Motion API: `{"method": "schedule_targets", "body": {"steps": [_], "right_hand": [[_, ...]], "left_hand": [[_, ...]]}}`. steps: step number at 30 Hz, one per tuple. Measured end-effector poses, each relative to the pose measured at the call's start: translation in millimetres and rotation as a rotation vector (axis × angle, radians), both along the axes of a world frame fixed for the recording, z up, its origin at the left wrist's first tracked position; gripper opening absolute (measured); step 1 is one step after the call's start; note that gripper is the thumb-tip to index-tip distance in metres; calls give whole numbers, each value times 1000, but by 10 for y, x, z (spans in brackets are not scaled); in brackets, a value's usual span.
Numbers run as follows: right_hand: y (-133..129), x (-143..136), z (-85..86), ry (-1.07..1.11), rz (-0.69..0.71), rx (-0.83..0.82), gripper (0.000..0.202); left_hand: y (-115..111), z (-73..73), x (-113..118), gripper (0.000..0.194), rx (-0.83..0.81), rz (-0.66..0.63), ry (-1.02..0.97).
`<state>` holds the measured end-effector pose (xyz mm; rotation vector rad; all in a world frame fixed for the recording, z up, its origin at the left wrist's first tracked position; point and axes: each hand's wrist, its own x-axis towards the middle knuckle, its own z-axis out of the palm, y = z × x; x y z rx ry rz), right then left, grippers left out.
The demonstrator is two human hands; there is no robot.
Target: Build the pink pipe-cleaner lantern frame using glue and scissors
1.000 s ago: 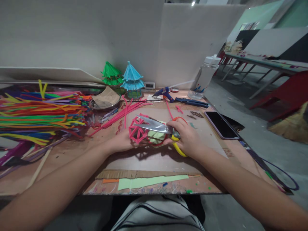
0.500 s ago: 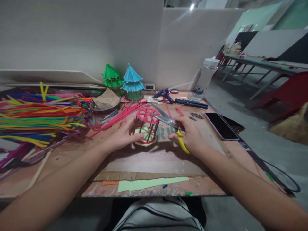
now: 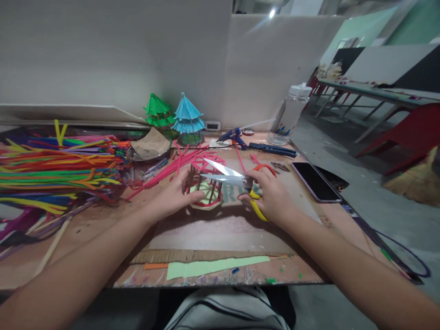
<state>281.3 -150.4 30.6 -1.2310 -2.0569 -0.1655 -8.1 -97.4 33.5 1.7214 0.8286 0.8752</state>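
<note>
My left hand (image 3: 184,190) grips a small pavilion frame (image 3: 205,205) by its left side, thumb low at the base. The frame has a pink ring on top, brown posts and a pale green base edged in pink. In my right hand (image 3: 273,192) is a pair of scissors (image 3: 245,181) with yellow and orange handles. Their blades stand apart and point left, crossing in front of the frame's top ring; whether they touch it I cannot tell. Pink pipe cleaners (image 3: 161,176) lie behind my left hand.
Bundled colourful pipe cleaners (image 3: 62,169) fill the left side. At the back stand a green model (image 3: 158,110), a blue model (image 3: 188,120), a glue gun (image 3: 233,136) and a water bottle (image 3: 288,114). A phone (image 3: 316,182) and blue-handled pliers (image 3: 271,149) lie right.
The scissors' blades have opened from nearly closed, and the orange handle now shows. The blades lie lower and flatter across the frame, which stays in my left hand.
</note>
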Motion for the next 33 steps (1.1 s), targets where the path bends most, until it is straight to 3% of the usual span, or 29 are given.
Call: {"method": "schedule_targets", "body": {"steps": [10,17,22,27,33], "right_hand": [[7,29,19,-44,-38,22,41],[61,64,-20,195,-84,-96,44],[147,129,-40,225,-177,-159,48],[165,124,-46,208,-182,-173,49],[166,130,-79,209,-139,-145,50]], "left_hand": [[-2,-42,-13,67,5,-2,-12],[52,-130,-83,74,133,137,-35],[23,-72,-79,82,227,153,-47],[13,-30,-93,74,422,188,-27],[4,20,-72,75,451,162,-63]]}}
